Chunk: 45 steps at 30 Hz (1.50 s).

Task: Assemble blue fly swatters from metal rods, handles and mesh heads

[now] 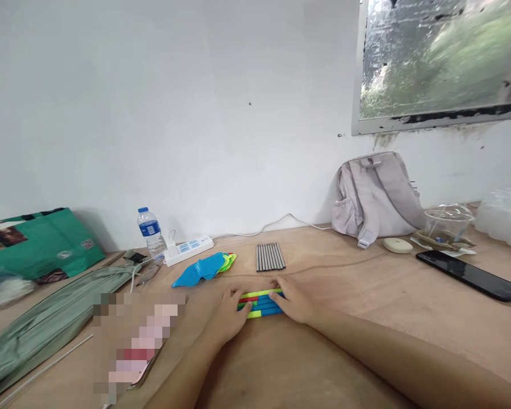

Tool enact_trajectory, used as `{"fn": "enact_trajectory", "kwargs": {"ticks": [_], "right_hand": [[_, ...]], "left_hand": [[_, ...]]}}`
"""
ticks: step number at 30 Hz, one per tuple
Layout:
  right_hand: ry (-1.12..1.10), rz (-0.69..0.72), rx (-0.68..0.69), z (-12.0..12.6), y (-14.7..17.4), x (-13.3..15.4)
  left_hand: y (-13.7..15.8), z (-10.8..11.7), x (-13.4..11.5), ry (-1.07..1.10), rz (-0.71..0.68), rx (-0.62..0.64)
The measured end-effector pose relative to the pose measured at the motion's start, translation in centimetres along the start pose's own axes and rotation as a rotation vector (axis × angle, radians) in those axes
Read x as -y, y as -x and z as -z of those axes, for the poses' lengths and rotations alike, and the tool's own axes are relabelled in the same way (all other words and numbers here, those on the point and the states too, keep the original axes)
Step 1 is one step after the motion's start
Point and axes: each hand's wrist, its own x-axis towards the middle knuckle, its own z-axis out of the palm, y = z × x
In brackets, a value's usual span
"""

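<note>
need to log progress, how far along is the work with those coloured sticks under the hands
Done so far: a few coloured sticks lie side by side in a flat row on the table. In hand: the left hand and right hand press on the row's two ends, squaring it. Untouched: the grey rods lie in their own row behind, and the blue and green pieces lie apart to the left.

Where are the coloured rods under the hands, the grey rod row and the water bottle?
coloured rods [262, 303], head view, on the blue rod between the two hands.
grey rod row [269, 257], head view, middle of the row.
water bottle [152, 233], head view, on its body below the label.
</note>
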Motion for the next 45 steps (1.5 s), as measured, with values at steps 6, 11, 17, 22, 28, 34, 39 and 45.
{"fn": "enact_trajectory", "kwargs": {"ticks": [6,11,17,22,28,34,39,45], "right_hand": [[-0.084,0.01,-0.037,-0.2,-0.4,-0.8],[-0.104,-0.011,-0.087,0.1,-0.6,-0.9],[0.007,0.103,-0.351,2.4,-1.9,-3.5],[0.1,0.099,-0.256,3.9,-3.3,-6.5],[0.195,0.126,-0.142,3.7,-3.8,-7.3],[0.285,0.167,-0.056,3.2,-4.8,-7.3],[0.338,0.149,-0.016,3.2,-5.7,-7.5],[0.392,0.108,-0.022,3.2,-5.4,-7.3]], "left_hand": [[0.2,0.2,-0.3,0.006,0.005,0.01],[0.2,0.2,-0.2,0.01,-0.006,0.019],[0.0,0.0,-0.1,0.007,-0.006,0.018],[-0.1,-0.1,0.0,0.003,0.002,0.006],[-0.8,0.4,0.8,-0.028,-0.009,-0.156],[-3.0,1.3,4.1,-0.225,-0.098,-0.484],[-4.7,1.2,6.6,-0.357,-0.043,-0.519],[-5.7,1.4,7.5,-0.416,0.053,-0.4]]}}
